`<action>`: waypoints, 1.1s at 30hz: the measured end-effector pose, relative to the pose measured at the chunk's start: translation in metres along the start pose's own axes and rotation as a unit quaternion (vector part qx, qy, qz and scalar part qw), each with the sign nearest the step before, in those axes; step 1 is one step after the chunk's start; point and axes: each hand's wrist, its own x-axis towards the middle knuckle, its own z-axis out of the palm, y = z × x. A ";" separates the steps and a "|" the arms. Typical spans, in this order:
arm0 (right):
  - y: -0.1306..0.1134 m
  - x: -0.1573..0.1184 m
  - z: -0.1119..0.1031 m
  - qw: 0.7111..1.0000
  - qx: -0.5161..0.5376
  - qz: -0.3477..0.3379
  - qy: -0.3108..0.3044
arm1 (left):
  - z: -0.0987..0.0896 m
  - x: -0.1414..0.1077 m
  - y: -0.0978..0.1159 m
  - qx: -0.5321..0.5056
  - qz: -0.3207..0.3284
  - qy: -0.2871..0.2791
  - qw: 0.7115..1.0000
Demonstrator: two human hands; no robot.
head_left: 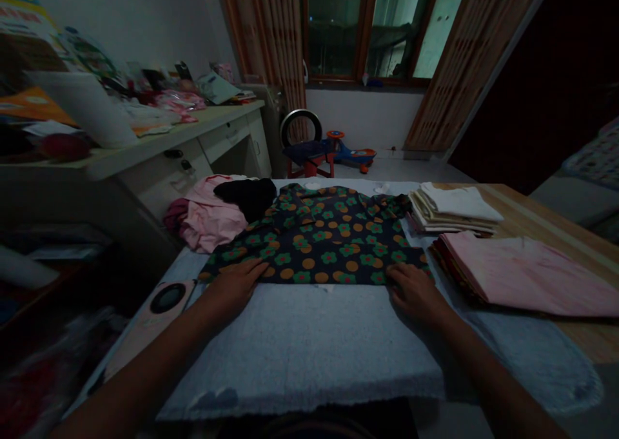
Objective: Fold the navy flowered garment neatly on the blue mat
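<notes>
As I am watching through the head camera, my left hand (235,289) is pressing on the near edge of a dark floral shirt (314,233), and my right hand (413,291) is pressing on that same edge, well apart from the left. Neither hand is gripping anything: the fingers (258,268) of the left and those (394,273) of the right are lying open and flat on the cloth.

The shirt is lying folded on a grey pad (300,355) that is covering the tabletop (556,233). Its long axis is running side to side across my view, with a straight folded edge facing me and a more rumpled edge on the far side.

Just beyond its left end, a pink garment (210,216) is lying in a loose heap with a black garment (249,197) on top, the black one touching the shirt. To the right, a cream folded stack (452,210) is sitting further back, and a pink folded stack (522,274) is sitting nearer me, both beside the shirt.

A white desk (159,149) is standing to the left, carrying papers, plastic bags and a white roll (80,107). Past the tabletop, a blue toy car (351,152) is sitting on the floor.
</notes>
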 end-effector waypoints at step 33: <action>0.016 0.007 -0.003 0.990 -0.134 0.041 -0.013 | -0.016 -0.004 0.017 0.112 -0.003 0.061 0.992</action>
